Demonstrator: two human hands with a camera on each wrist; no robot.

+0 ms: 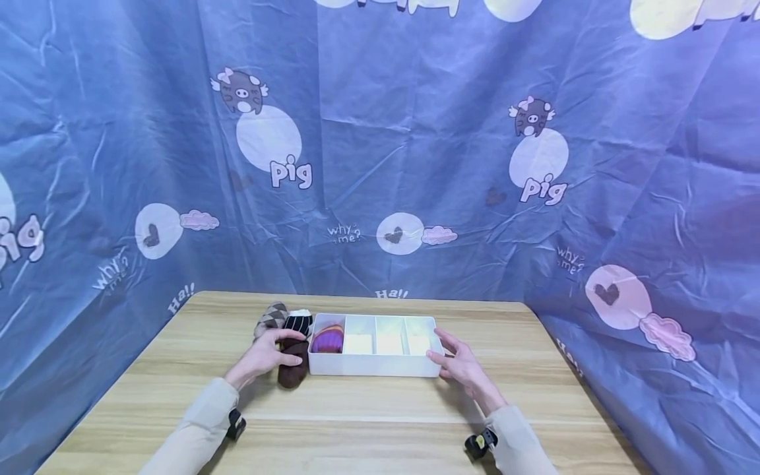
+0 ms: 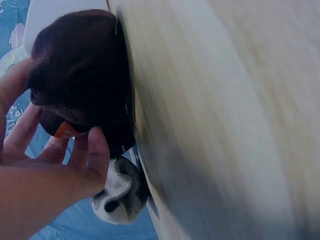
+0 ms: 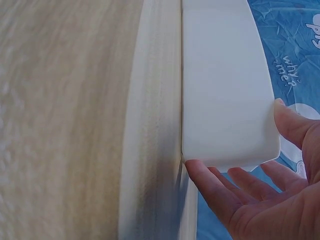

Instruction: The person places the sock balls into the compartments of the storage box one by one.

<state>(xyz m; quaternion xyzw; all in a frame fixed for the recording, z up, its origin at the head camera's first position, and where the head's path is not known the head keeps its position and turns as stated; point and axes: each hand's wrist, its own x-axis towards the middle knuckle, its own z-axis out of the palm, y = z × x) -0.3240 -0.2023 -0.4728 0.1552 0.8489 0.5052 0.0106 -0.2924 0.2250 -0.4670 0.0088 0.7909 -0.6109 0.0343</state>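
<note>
My left hand (image 1: 266,360) grips a rolled dark brown sock (image 1: 293,371) by the left end of a white divided box (image 1: 374,365). In the left wrist view the brown sock (image 2: 80,65) hides part of the box; a dark piece with an orange patch (image 2: 65,130) shows below it. My right hand (image 1: 464,366) holds the box's right end, thumb at the front rim and fingers along the end wall (image 3: 220,165). A purple and orange striped sock (image 1: 328,340) lies in the leftmost compartment. The other compartments show bare white bottoms.
Behind my left hand lie a black sock with white stripes (image 1: 299,322) and a grey patterned sock (image 1: 272,316), close to the box's left end. The wooden table (image 1: 368,429) reaches back to a blue printed curtain (image 1: 368,165), which also hangs at both sides.
</note>
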